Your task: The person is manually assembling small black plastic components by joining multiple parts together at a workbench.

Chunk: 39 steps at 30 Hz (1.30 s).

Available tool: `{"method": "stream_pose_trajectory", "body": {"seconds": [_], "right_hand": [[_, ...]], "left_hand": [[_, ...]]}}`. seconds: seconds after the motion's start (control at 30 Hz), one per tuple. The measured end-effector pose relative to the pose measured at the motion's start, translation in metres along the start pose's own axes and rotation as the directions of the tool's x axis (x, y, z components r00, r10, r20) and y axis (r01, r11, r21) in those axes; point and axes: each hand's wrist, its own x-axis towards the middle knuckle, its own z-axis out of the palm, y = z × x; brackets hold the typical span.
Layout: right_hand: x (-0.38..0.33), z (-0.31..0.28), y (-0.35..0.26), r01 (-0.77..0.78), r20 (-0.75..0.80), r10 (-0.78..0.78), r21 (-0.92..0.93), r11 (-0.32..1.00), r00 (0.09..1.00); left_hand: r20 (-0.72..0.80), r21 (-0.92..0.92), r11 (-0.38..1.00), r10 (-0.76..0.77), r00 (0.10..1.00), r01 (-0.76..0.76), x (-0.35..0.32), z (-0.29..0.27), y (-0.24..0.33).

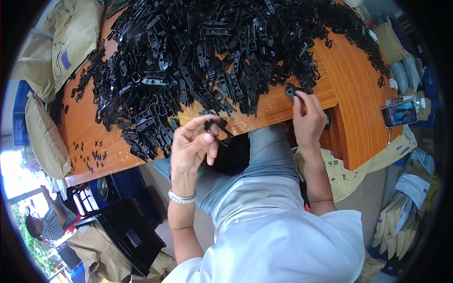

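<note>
Cluttered workshop floor surrounds a seated person in a white shirt and grey trousers, with a wooden table (358, 118) curving across the upper half of the view. Nearest the camera, the left hand (191, 146), with a white bead bracelet (181, 197) on its wrist, is raised just in front of the table edge; its thumb and fingers pinch a small black plastic clip (216, 126), which is held up off the wood over the person's lap. The right hand (307, 118) rests at the table's near edge, fingers curled round a second black plastic piece (290, 91) that lies on the wood at the rim of the heap; the grip looks closed on it, though the fingers hide most of the part.

Beyond both hands, a big pile of black plastic clips (212, 52) covers most of the tabletop, spilling toward the left side, where a few tiny black cross-shaped bits (92, 153) lie apart from it. A smartphone (399, 113) with a lit screen lies on the table's right end, well apart from the hands, with a plastic bottle (406, 100) just behind it. Brown paper sacks (71, 37) lean at the far left, and more sacks (394, 226) stand on the floor at right. Under the table's left end sits a black plastic crate (127, 236), and another person (47, 221) crouches in the lower left corner.
</note>
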Motion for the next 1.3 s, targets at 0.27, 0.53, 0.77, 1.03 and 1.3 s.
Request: {"method": "stream_pose_trajectory", "body": {"seconds": [0.27,0.53,0.77,1.03,1.3], "right_hand": [[0.014,-0.025,-0.043,-0.157,0.381,-0.241,0.764,0.625,0.892],[0.014,-0.006,-0.057,-0.087,0.369,-0.411,0.823,0.562,0.833],[0.014,0.004,-0.055,0.074,0.301,-0.495,0.793,0.604,0.815],[0.014,0.004,-0.061,0.142,0.275,-0.523,0.769,0.623,0.807],[-0.009,-0.021,-0.060,0.338,0.287,-0.593,0.605,0.721,0.753]], "left_hand": [[0.118,-0.196,0.938,-0.267,0.957,0.286,0.010,0.024,-0.034],[0.127,-0.226,0.918,-0.305,0.944,0.327,0.003,0.024,-0.042],[0.122,-0.285,0.909,-0.281,0.952,0.304,0.000,0.024,-0.044],[0.096,-0.336,0.901,-0.258,0.961,0.276,-0.002,0.020,-0.045],[-0.174,-0.151,0.984,-0.123,0.977,0.097,-0.007,0.033,-0.050]]}}
